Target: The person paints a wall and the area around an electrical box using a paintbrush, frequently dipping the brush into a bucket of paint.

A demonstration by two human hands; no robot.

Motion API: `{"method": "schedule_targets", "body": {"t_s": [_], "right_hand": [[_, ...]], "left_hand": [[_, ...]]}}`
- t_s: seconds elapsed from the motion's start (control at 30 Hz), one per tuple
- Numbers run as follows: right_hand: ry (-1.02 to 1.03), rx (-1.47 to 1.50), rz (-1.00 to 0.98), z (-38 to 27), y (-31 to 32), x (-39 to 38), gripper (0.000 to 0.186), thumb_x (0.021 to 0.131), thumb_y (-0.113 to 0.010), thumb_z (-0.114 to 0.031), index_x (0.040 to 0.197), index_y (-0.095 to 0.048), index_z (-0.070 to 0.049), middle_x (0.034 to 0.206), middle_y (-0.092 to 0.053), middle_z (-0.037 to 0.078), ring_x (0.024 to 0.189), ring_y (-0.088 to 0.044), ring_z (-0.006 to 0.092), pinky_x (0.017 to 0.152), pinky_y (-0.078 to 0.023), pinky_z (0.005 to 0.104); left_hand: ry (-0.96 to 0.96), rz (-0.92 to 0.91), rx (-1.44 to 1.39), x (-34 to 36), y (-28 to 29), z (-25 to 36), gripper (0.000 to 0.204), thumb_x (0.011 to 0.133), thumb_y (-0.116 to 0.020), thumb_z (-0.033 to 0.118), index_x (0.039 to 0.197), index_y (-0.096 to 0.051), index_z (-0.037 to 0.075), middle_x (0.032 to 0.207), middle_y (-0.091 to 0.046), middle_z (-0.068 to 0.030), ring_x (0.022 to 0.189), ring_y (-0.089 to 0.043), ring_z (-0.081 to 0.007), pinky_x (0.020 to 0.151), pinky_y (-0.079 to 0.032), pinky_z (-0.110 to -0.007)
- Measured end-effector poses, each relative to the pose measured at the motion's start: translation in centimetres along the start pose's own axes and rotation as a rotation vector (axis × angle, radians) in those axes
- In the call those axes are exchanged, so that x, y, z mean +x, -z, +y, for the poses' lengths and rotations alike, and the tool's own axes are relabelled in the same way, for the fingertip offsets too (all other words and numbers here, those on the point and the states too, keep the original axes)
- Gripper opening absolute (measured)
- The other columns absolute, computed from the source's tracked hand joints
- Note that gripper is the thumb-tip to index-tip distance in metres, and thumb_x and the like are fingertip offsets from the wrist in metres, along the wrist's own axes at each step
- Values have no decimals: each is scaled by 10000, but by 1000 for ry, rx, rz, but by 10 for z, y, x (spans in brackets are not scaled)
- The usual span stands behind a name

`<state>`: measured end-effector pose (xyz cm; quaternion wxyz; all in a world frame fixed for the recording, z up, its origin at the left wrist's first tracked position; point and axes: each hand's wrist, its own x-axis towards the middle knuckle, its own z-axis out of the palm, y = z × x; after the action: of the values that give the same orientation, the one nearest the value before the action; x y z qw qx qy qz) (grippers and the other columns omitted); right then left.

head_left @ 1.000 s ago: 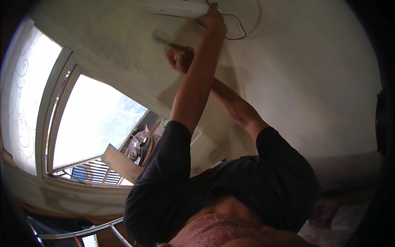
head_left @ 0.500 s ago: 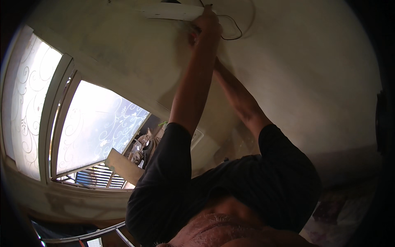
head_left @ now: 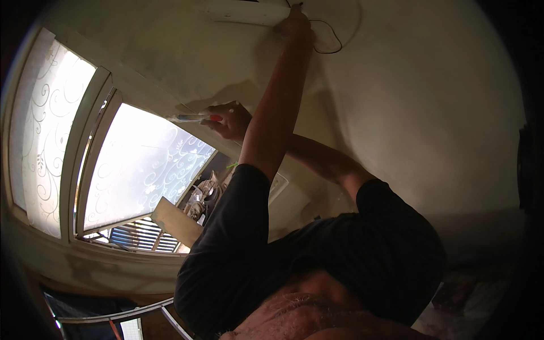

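Observation:
My left arm reaches to the top of the view, where my left hand [head_left: 297, 24] is closed on one end of a long white fixture [head_left: 246, 11], with a thin black cord [head_left: 336, 38] looping beside it. My right forearm crosses behind the left one. My right hand [head_left: 229, 121] grips a slim red-handled tool [head_left: 190, 118] with a pale tip, possibly a brush, held against or just off the greenish plastered surface [head_left: 158, 62]. The exact contact is unclear.
A window [head_left: 139, 164] with patterned frosted panes fills the left, its lower opening showing slatted bars. A board [head_left: 175, 224] and piled items [head_left: 205, 192] sit by it. A metal ladder-like frame [head_left: 127, 314] is at lower left, a pale wall [head_left: 442, 130] at right.
My right hand first rose toward the white fixture, then came down and left with the tool, now near the window's upper edge. My left hand stays at the fixture.

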<state>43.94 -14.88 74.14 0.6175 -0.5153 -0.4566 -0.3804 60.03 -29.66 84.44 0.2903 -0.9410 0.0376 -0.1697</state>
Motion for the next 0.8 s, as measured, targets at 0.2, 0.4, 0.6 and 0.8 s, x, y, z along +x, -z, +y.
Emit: {"method": "schedule_targets", "body": {"t_s": [0.2,0.4,0.6,0.8], "right_hand": [[-355,-360,-33,62,42,-1,321,912,-704,-360,1083,-680,-88,819,-701,93,727,-683,232,688,-544,379],[-460,206,83,84,59,-28,264,1020,-566,-232,1210,-615,-56,1144,-657,110,1048,-639,204,899,-545,331],[-145,-59,-208,12,-20,-38,239,911,-669,-225,1112,-674,-95,776,-693,87,678,-679,180,617,-535,343],[-322,18,-145,-11,-38,-41,255,877,-743,-291,997,-715,-69,743,-707,122,663,-701,256,597,-541,365]], "left_hand": [[25,101,-231,8,-27,-24,753,824,-747,210,1439,-317,153,1270,-612,-113,1176,-587,-291,872,-517,-455],[1228,145,-2075,17,-2,-10,659,811,-752,270,1371,-474,59,1311,-578,-122,1019,-597,-253,912,-488,-460],[1048,90,-1998,-2,-5,-17,550,916,-578,386,1377,-449,115,1312,-556,-162,1073,-577,-298,912,-494,-471],[1103,150,-2022,-4,-25,-28,776,831,-686,449,1379,-378,-7,1291,-556,-192,1059,-594,-312,906,-505,-439]]}}
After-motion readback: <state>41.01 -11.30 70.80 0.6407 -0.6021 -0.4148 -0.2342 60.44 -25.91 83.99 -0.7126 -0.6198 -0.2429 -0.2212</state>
